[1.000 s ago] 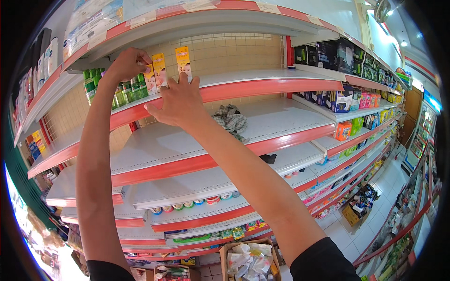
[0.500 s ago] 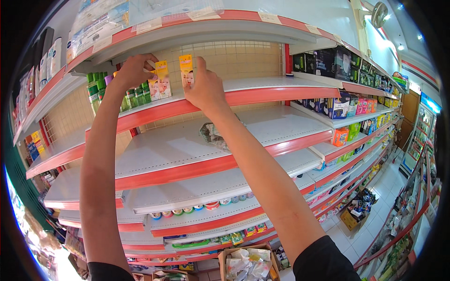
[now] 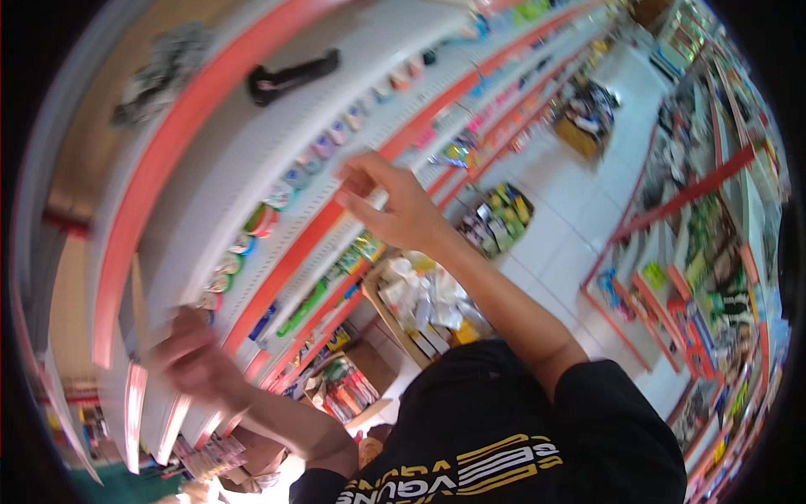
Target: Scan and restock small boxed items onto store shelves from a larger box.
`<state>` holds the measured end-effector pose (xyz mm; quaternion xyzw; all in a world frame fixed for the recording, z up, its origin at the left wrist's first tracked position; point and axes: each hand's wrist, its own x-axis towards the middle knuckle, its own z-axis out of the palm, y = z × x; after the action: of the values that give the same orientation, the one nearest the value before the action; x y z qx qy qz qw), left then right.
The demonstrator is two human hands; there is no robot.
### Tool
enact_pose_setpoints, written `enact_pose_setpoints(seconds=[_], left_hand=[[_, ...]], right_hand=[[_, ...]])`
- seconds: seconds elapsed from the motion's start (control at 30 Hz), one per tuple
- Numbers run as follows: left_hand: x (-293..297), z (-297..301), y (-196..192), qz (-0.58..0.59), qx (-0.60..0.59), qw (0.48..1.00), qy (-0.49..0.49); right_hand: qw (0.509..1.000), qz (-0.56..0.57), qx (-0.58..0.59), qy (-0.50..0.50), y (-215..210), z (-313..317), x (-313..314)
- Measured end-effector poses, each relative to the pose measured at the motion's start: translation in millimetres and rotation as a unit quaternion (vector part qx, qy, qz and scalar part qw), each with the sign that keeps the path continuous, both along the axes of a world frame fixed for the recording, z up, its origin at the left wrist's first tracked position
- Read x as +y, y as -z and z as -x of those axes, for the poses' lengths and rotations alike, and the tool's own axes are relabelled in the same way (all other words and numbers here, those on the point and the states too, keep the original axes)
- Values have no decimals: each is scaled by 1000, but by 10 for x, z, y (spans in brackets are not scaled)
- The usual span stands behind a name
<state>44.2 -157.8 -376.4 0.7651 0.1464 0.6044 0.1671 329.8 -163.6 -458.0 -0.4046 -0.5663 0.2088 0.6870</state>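
While left hand (image 3: 197, 353) (8 o'clock) and right hand (image 3: 390, 202) (12 o'clock) hang apart, shelves (image 3: 235, 143) slant.
Whether either grips anything: cannot tell.

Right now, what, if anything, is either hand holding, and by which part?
Cannot be told: the left hand is blurred, and a pale patch inside the curl of the right hand could be something held or just background.

Both arms (image 3: 504, 311) bent, hands well apart.
Right hand (image 3: 388, 202): fingers (image 3: 368, 168) loosely curled, thumb (image 3: 366, 213) apart. Left hand (image 3: 197, 357): lower in view, blurred; finger pose unclear.
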Motion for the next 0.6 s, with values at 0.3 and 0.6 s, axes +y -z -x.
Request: enact_pose_setpoints(seconds=[0.3,0.6], left_hand=[[-733,-988,4602,535,375,757,31],[-925,-1439,5584,587,626,496,136]], right_hand=[[840,527,97,89,3844,-310,-2445],[753,644,103,87,4250,-80,-3151]])
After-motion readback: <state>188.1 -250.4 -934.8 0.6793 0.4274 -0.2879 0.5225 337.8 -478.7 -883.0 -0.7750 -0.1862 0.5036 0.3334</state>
